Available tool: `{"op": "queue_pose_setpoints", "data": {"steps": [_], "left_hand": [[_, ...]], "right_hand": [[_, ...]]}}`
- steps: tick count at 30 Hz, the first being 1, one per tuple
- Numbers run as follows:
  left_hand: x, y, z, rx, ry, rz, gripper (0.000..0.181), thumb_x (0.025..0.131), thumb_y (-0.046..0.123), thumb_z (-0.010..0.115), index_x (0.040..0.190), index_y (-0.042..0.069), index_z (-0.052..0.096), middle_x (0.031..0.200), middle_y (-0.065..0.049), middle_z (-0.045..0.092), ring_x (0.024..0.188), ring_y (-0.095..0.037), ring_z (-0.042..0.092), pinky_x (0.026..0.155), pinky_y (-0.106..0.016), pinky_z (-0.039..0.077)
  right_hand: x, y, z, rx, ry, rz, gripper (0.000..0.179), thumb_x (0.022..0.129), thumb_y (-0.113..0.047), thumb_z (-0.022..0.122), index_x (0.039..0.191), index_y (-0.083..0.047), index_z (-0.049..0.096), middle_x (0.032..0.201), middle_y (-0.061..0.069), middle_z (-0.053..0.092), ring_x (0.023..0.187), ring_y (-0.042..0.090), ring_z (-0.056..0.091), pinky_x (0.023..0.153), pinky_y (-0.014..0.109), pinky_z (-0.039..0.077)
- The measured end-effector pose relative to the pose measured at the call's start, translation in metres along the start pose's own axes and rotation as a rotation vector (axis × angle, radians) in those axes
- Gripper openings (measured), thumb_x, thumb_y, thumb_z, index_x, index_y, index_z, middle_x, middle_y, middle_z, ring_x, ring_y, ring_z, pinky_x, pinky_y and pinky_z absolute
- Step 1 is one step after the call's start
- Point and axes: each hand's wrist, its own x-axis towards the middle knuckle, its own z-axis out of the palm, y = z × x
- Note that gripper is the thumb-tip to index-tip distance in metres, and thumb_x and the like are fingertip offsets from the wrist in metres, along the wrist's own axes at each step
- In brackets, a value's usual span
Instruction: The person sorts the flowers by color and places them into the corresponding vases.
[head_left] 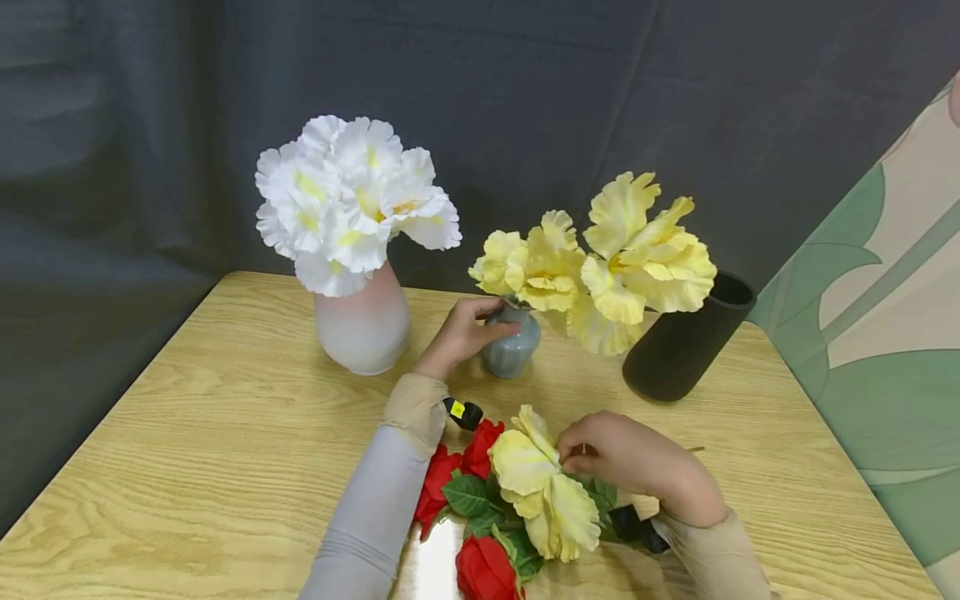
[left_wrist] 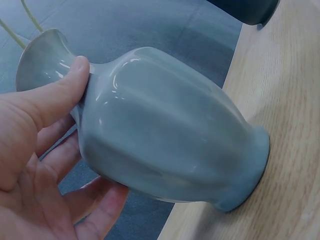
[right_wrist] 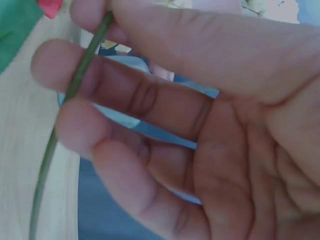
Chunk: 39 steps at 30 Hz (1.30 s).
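My left hand (head_left: 463,335) holds a small blue-grey ceramic vase (head_left: 512,357) by its neck, thumb across the near side. In the left wrist view the vase (left_wrist: 160,125) stands with its foot on the wood. Yellow flowers (head_left: 622,267) lean out of its mouth to the right. Nearer the front, my right hand (head_left: 633,462) pinches the stem of another yellow flower (head_left: 543,492) just behind the bloom. That thin green stem (right_wrist: 44,165) runs across the fingertips in the right wrist view. The bloom overlaps red roses (head_left: 487,567) with green leaves lying on the table.
A white and pink vase (head_left: 363,333) full of white flowers (head_left: 352,200) stands at the back left of the wooden table (head_left: 187,467). To the right of the small vase is a tall black vase (head_left: 667,354). A dark curtain (head_left: 525,100) hangs behind the table.
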Motion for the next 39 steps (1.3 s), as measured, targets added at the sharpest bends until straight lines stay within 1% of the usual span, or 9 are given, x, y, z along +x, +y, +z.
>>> {"op": "queue_pose_setpoints", "data": {"steps": [5,10,13,17,22,25,29,36,39], "left_hand": [[0.001,0.000,0.000,0.003,-0.002,0.018,0.037,0.090,0.010,0.074,0.125,0.002,0.068,0.128,-0.014,0.068,0.121,-0.027,0.062,0.105,-0.043,0.049],[0.002,0.001,0.001,0.023,-0.012,0.042,0.036,0.091,0.010,0.072,0.125,0.001,0.068,0.127,-0.016,0.068,0.119,-0.028,0.062,0.103,-0.041,0.050],[0.002,0.001,0.002,0.031,-0.006,0.039,0.036,0.091,0.010,0.072,0.125,0.001,0.068,0.126,-0.016,0.068,0.118,-0.028,0.062,0.102,-0.040,0.051],[0.003,0.002,0.004,0.037,-0.012,0.016,0.035,0.091,0.011,0.072,0.124,0.001,0.068,0.125,-0.016,0.069,0.117,-0.029,0.062,0.100,-0.041,0.051],[0.006,0.003,0.006,0.047,-0.022,-0.001,0.033,0.091,0.014,0.073,0.122,0.002,0.069,0.124,-0.015,0.069,0.118,-0.029,0.061,0.102,-0.042,0.050],[0.006,0.004,0.006,0.049,-0.018,0.000,0.031,0.091,0.014,0.073,0.120,0.003,0.070,0.122,-0.014,0.069,0.117,-0.028,0.062,0.102,-0.040,0.050],[0.005,0.003,0.006,0.046,-0.016,0.004,0.030,0.091,0.013,0.072,0.119,0.003,0.070,0.121,-0.014,0.069,0.115,-0.027,0.062,0.103,-0.038,0.050],[0.005,0.002,0.004,0.028,-0.005,-0.002,0.030,0.092,0.013,0.072,0.120,0.003,0.070,0.124,-0.014,0.069,0.116,-0.028,0.061,0.103,-0.040,0.049],[0.005,0.002,0.004,0.020,-0.002,-0.016,0.032,0.092,0.013,0.072,0.122,0.004,0.070,0.127,-0.014,0.067,0.120,-0.028,0.060,0.105,-0.041,0.048]], "right_hand": [[-0.007,-0.001,-0.007,0.033,0.046,-0.001,0.025,0.097,-0.011,0.063,0.072,-0.014,0.058,0.067,-0.014,0.042,0.060,-0.002,0.038,0.059,0.020,0.036],[-0.012,-0.001,-0.012,0.019,0.156,-0.051,0.017,0.096,-0.012,0.064,0.080,-0.017,0.063,0.071,-0.011,0.051,0.063,-0.001,0.045,0.059,0.021,0.042],[-0.014,-0.003,-0.014,0.019,0.236,-0.091,0.012,0.096,-0.013,0.064,0.085,-0.018,0.066,0.075,-0.007,0.057,0.067,0.000,0.050,0.060,0.022,0.045],[-0.017,-0.005,-0.012,-0.001,0.370,-0.175,0.013,0.094,-0.010,0.066,0.088,-0.021,0.067,0.079,-0.005,0.061,0.071,-0.001,0.053,0.061,0.022,0.048],[-0.020,-0.008,-0.012,-0.054,0.541,-0.287,0.025,0.088,0.001,0.069,0.088,-0.023,0.063,0.082,-0.008,0.059,0.071,-0.002,0.050,0.061,0.018,0.046],[-0.019,-0.009,-0.013,-0.067,0.613,-0.347,0.030,0.086,0.007,0.069,0.089,-0.022,0.063,0.084,-0.008,0.059,0.072,0.000,0.050,0.061,0.015,0.043],[-0.019,-0.010,-0.016,-0.063,0.671,-0.400,0.032,0.086,0.011,0.067,0.089,-0.020,0.063,0.086,-0.010,0.058,0.072,0.000,0.049,0.062,0.014,0.041],[-0.019,-0.013,-0.018,-0.052,0.765,-0.416,0.011,0.096,-0.008,0.060,0.090,-0.016,0.065,0.087,-0.006,0.057,0.076,0.002,0.046,0.065,0.017,0.040],[-0.018,-0.014,-0.017,-0.052,0.829,-0.429,0.013,0.098,-0.018,0.056,0.089,-0.013,0.065,0.086,-0.003,0.057,0.078,0.002,0.047,0.069,0.015,0.040]]}}
